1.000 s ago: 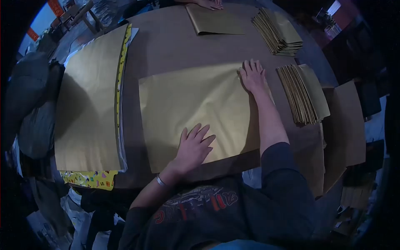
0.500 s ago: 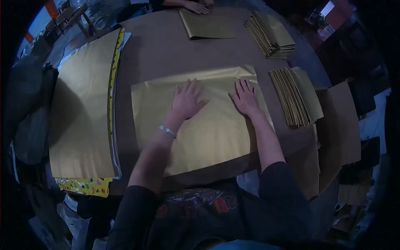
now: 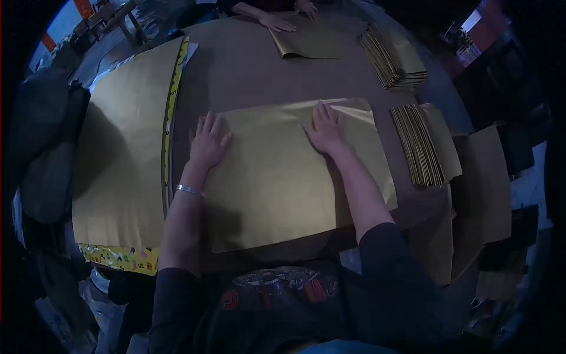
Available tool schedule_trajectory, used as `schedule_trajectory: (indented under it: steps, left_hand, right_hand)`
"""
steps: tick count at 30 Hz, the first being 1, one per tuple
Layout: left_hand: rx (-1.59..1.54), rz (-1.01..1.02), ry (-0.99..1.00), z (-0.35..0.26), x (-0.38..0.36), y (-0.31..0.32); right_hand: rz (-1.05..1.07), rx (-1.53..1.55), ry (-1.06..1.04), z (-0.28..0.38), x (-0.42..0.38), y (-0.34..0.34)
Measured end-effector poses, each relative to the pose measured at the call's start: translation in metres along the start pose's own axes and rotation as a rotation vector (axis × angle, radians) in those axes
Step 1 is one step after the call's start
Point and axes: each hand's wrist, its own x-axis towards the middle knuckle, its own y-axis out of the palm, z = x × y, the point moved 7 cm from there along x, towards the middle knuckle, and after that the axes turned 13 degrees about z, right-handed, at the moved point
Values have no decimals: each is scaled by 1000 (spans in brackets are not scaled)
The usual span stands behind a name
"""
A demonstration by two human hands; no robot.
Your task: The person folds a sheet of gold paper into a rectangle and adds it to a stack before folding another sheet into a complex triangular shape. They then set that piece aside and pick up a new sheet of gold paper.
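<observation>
A large gold paper sheet (image 3: 277, 183) lies flat on the table in front of me, with a few creases at its far right corner. My left hand (image 3: 209, 143) rests at the sheet's left edge, fingers stretched out and nothing gripped; a bracelet circles that wrist. Toward the far edge, right of the middle, my right hand (image 3: 326, 131) is pressed on the sheet, palm down with its fingers extended. Part of the sheet's left edge is hidden under my left hand and forearm.
To the left lies a stack of large gold sheets (image 3: 127, 147) over yellow patterned material (image 3: 121, 256). Folded gold paper is piled in two stacks (image 3: 418, 144) (image 3: 392, 59) on the right, near a cardboard box (image 3: 480, 183). Across the table, another person's hands (image 3: 280, 23) touch a folded gold sheet (image 3: 312, 44).
My left hand has slid left from the sheet's middle to its left edge. My right hand has shifted left along the far side. The sheet's far edge looks flatter. The other person's hands have moved apart.
</observation>
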Motion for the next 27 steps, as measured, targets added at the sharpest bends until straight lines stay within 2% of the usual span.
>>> schedule_trajectory:
  steps: [7, 11, 13, 15, 23, 26, 27]
  left_hand:
    - [12, -21, 13, 5, 5, 6]
    - [37, 6, -12, 4, 4, 4]
    - [19, 9, -17, 1, 1, 0]
    - [7, 20, -8, 1, 1, 0]
    - [11, 28, -13, 1, 1, -1]
    - [25, 39, -27, -2, 1, -2]
    - [25, 41, -34, -8, 0, -5]
  right_hand:
    - [31, -26, -394, 170, 25, 14]
    - [37, -15, -502, 184, 27, 18]
    - [14, 16, -481, 157, 29, 17]
    - [-44, 20, -361, 115, 39, 13]
    - [-36, 10, 137, -78, 34, -16]
    - [-91, -16, 244, -126, 43, -16]
    - [-89, -20, 237, -123, 39, -18]
